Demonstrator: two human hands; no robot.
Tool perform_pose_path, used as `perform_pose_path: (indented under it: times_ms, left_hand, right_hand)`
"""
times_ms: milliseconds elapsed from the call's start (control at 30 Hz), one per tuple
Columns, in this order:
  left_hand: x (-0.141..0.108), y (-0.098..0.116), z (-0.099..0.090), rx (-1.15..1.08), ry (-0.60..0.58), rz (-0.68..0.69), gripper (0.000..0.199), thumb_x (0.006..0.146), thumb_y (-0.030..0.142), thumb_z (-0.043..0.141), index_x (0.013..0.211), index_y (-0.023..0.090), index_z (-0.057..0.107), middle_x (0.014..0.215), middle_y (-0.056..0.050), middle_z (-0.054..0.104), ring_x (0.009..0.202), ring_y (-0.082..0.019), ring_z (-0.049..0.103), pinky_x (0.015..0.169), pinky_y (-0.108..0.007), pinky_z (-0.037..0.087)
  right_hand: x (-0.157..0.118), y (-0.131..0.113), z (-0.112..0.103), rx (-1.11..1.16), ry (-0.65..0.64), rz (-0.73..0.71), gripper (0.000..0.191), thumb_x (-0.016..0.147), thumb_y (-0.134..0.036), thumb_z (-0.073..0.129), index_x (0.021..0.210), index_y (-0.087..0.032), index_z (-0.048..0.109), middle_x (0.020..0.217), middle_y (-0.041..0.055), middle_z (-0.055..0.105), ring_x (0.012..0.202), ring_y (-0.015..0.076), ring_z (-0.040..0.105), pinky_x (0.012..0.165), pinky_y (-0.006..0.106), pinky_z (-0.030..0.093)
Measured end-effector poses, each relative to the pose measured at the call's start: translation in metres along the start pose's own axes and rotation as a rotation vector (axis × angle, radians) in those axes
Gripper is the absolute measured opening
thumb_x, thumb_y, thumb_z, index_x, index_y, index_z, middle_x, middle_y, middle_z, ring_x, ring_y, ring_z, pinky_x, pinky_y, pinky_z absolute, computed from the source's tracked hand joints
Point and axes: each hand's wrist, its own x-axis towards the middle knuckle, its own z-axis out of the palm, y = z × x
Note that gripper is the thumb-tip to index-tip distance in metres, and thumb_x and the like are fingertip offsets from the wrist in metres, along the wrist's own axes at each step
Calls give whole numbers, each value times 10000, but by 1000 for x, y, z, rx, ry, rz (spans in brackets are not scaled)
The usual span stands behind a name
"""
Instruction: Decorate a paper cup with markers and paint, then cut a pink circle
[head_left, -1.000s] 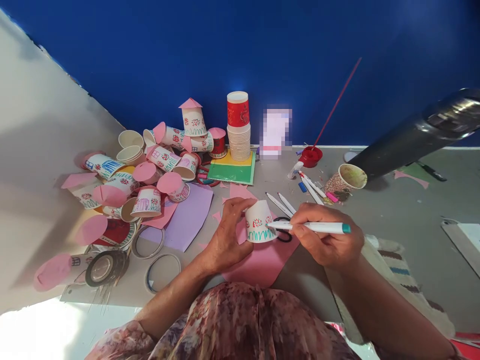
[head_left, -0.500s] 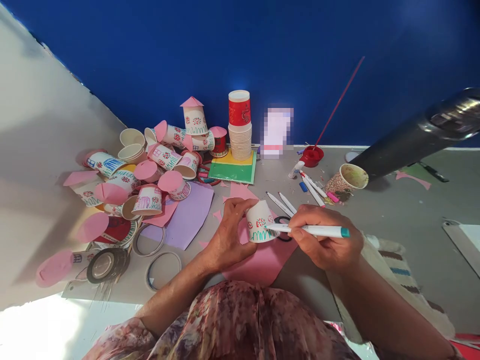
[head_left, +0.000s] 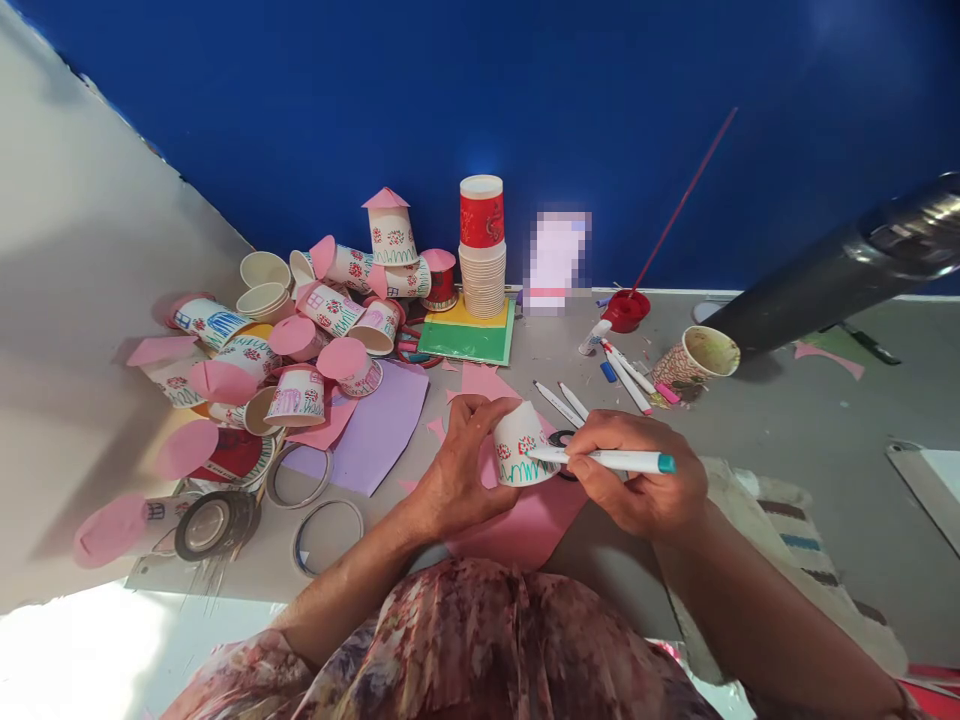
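A white paper cup, upside down, with red flowers and green zigzag strokes near its rim, is held by my left hand between thumb and fingers. My right hand is closed around a white marker with a teal end. The marker's tip meets the cup's side by the red flowers. Beneath both hands lies pink paper. Just behind the right fingers, black scissor handles are partly covered.
Decorated cups with pink paper tops crowd the left. A cup stack rests on a green-yellow packet. Markers, a red dish, a patterned cup and a dark cylinder stand right; tape rolls lie left.
My right hand and the marker have shifted slightly left. The cup looks turned a little, and its flowers show at slightly different places.
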Motion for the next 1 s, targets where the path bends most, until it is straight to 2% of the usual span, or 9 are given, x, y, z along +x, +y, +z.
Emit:
perform_pose_path:
  times_ms: [167, 333, 500, 1000]
  left_hand:
    - [0, 0, 1, 2, 4, 3, 882, 666, 49, 725, 1461, 303, 438, 1280, -93, 488, 1252, -291, 487, 1060, -484, 511]
    - [1, 1, 0, -30, 2, 37, 833, 692, 46, 692, 1448, 292, 444, 1321, -98, 522, 1284, -300, 496, 1080, -501, 505]
    - [1, -2, 1, -79, 6, 50, 867, 682, 4, 640, 1469, 295, 422, 1400, -96, 522, 1332, -299, 507, 1141, -511, 467]
    - [0, -6, 2, -120, 15, 58, 846, 721, 38, 689, 1485, 289, 425, 1424, -107, 526, 1356, -301, 505, 1134, -501, 468]
  right_hand:
    - [0, 0, -3, -20, -18, 32, 122, 902, -133, 619, 833, -224, 663, 664, -10, 690, 542, 130, 612, 509, 269, 449]
    - [-6, 3, -11, 68, 82, 71, 138, 913, -110, 609, 868, -226, 668, 688, 3, 681, 555, 139, 589, 503, 289, 432]
    - [-7, 6, -16, 60, 151, 94, 161, 928, -104, 607, 865, -232, 682, 682, -1, 672, 549, 137, 571, 514, 301, 436]
    - [2, 0, -15, -12, 60, 35, 179, 881, -68, 574, 832, -235, 615, 629, -19, 627, 509, 134, 559, 473, 295, 402]
